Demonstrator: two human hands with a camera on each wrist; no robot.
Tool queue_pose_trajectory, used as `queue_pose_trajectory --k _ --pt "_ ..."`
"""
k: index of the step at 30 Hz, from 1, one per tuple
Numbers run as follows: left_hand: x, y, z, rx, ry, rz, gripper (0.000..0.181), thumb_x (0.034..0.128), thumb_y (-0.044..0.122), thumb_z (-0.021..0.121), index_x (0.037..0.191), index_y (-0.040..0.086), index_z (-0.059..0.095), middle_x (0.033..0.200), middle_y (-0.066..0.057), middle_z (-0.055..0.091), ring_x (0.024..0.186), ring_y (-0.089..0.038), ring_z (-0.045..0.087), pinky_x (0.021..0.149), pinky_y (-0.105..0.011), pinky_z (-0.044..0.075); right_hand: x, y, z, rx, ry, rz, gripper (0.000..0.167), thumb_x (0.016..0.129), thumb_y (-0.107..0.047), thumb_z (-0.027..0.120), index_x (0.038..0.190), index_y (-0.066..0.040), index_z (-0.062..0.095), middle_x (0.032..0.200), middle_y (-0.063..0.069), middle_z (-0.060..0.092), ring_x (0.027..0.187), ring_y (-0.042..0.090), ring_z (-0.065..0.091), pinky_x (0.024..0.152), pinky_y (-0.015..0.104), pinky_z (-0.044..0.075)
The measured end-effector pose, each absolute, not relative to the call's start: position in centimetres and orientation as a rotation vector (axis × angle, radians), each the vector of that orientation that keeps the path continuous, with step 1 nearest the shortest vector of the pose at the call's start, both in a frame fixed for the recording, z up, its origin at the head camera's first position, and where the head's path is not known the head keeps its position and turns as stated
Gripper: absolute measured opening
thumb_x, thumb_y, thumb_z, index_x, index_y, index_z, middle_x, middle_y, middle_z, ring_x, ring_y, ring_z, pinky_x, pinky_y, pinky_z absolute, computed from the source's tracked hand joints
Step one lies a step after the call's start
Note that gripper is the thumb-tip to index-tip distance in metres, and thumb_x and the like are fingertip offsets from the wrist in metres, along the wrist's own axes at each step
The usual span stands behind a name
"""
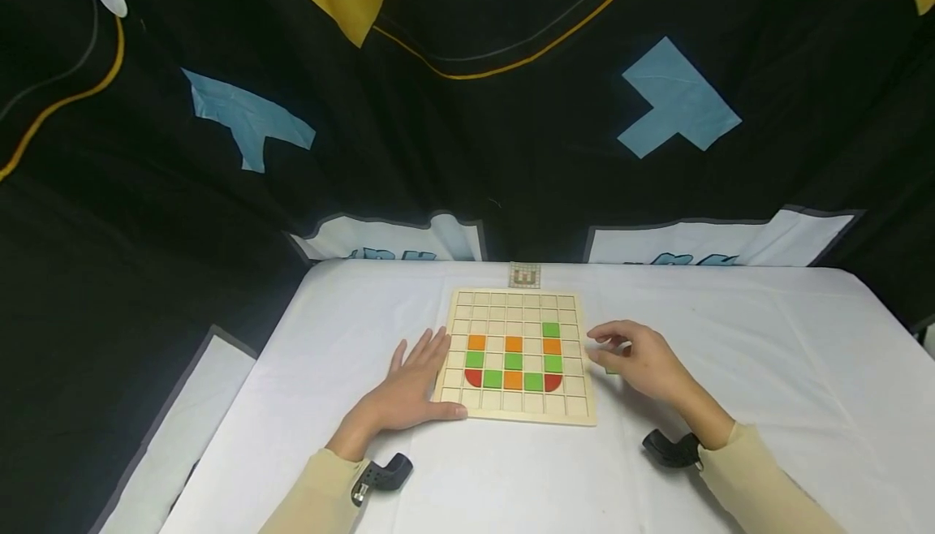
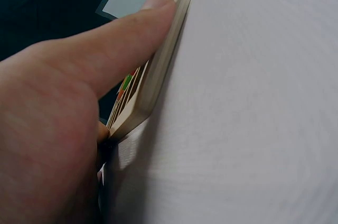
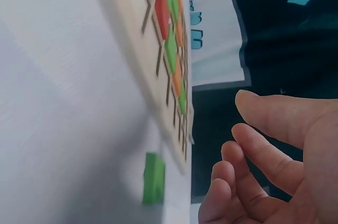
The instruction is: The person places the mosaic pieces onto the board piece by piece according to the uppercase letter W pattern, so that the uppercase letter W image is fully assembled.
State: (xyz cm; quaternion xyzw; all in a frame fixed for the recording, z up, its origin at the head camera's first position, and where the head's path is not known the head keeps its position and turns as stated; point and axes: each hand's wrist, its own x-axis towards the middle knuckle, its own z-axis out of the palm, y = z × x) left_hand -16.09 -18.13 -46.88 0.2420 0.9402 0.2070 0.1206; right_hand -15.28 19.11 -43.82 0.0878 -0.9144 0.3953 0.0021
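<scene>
A wooden grid board (image 1: 497, 312) lies on the white table, with orange, green and red tiles set in several of its cells. My left hand (image 1: 405, 394) rests along the board's left edge, fingers spread and thumb at the near-left corner. Just off the board's right side hovers my right hand (image 1: 641, 359), its fingers loosely bent and nothing between them in the right wrist view. Below it a loose green tile (image 3: 153, 179) sits on the tablecloth, mostly hidden by the hand in the head view. Red tiles (image 1: 553, 382) with a rounded corner mark both lower ends of the pattern.
A small patterned square (image 1: 524, 276) lies at the table's far edge, behind the board. The white cloth (image 1: 767, 372) stretches out to the right. A black curtain (image 1: 467, 152) with coloured shapes hangs behind the table. Each wrist carries a black device (image 1: 383, 475).
</scene>
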Motion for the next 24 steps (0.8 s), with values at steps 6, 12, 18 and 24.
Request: queue_pose_trajectory --k 6,12,18,24 --pt "-16.1 -18.1 -46.8 0.702 2.744 0.603 0.118 0.0813 0.072 0.065 0.161 0.005 0.01 0.169 -0.009 0.002 0.155 -0.028 -0.007 0.119 -0.058 -0.011 -14.9 20.0 -44.2 0.226 -2.895 1.261 0.032 0.089 -0.019 0.076 0.117 -0.004 0.071 0.111 0.01 0.068 0.096 0.023 0.06 0.084 0.042 0.054" --pt "-16.1 -18.2 -46.8 0.702 2.744 0.592 0.119 0.0813 0.074 0.064 0.162 0.005 0.009 0.169 -0.008 0.0 0.155 -0.027 -0.007 0.119 -0.057 -0.011 -14.4 20.6 -44.6 0.171 -2.935 1.24 0.035 0.089 -0.021 0.077 0.119 -0.004 0.07 0.11 0.01 0.068 0.097 0.025 0.062 0.08 0.04 0.053" --pt "-16.1 -18.2 -46.8 0.708 2.747 0.587 0.119 0.0812 0.074 0.064 0.161 0.005 0.009 0.169 -0.008 0.001 0.155 -0.028 -0.007 0.119 -0.057 -0.011 -14.4 21.2 -45.0 0.166 -2.958 1.212 0.037 0.089 -0.021 0.077 0.121 -0.004 0.069 0.105 0.008 0.066 0.092 0.023 0.06 0.074 0.035 0.051" --pt "-16.1 -18.2 -46.8 0.708 2.744 0.588 0.119 0.0813 0.073 0.064 0.161 0.004 0.01 0.169 -0.008 0.001 0.155 -0.028 -0.007 0.119 -0.057 -0.011 -14.4 21.4 -45.2 0.165 -2.973 1.229 0.037 0.088 -0.018 0.077 0.12 -0.002 0.069 0.099 0.007 0.065 0.088 0.022 0.056 0.071 0.033 0.049"
